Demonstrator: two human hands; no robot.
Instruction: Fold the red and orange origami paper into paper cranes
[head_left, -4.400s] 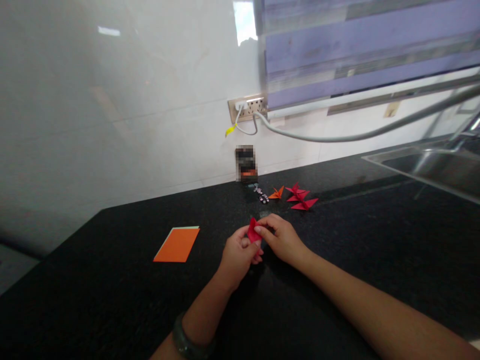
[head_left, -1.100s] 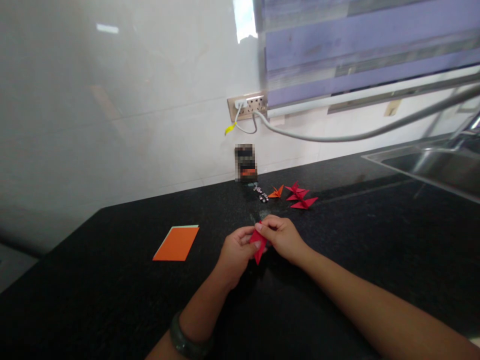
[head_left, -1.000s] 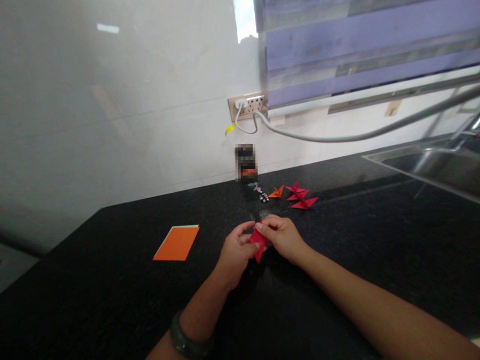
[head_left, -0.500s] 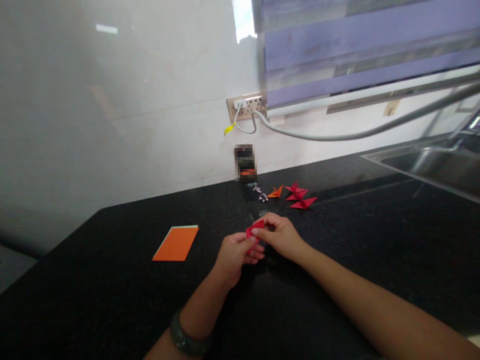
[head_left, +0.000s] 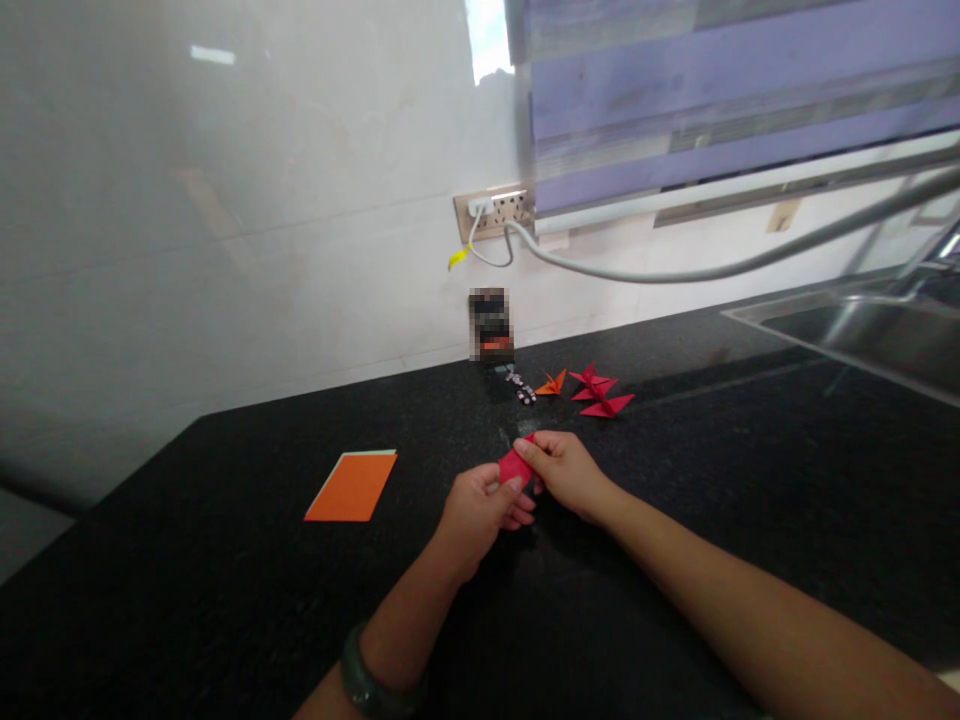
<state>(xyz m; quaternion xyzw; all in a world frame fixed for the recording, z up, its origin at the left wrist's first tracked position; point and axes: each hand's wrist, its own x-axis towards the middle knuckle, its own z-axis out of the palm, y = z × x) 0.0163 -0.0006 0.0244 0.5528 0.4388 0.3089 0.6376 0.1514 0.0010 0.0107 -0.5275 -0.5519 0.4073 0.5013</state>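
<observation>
A small folded piece of red paper [head_left: 514, 467] is held between my two hands above the dark counter. My left hand [head_left: 480, 505] pinches its lower left part, thumb on top and fingers beneath. At the upper right edge my right hand [head_left: 564, 468] grips it between thumb and fingers. Beyond the hands lie several red folded paper cranes [head_left: 604, 402], close together, with an orange paper crane [head_left: 553, 384] just to their left. Left of my hands, a stack of orange square paper [head_left: 352, 487] lies flat, a pale edge showing at its back.
A blurred-out dark object [head_left: 491, 325] stands against the wall, with a beaded strap [head_left: 521, 385] trailing from it. Above are a wall socket [head_left: 493, 212] and a grey cable [head_left: 637, 272] running right. A metal sink [head_left: 862, 325] is set into the counter [head_left: 225, 600] at far right.
The red paper has turned slightly and shows more of its face. My right hand has shifted a little to the right, its thumb now on the paper's upper corner.
</observation>
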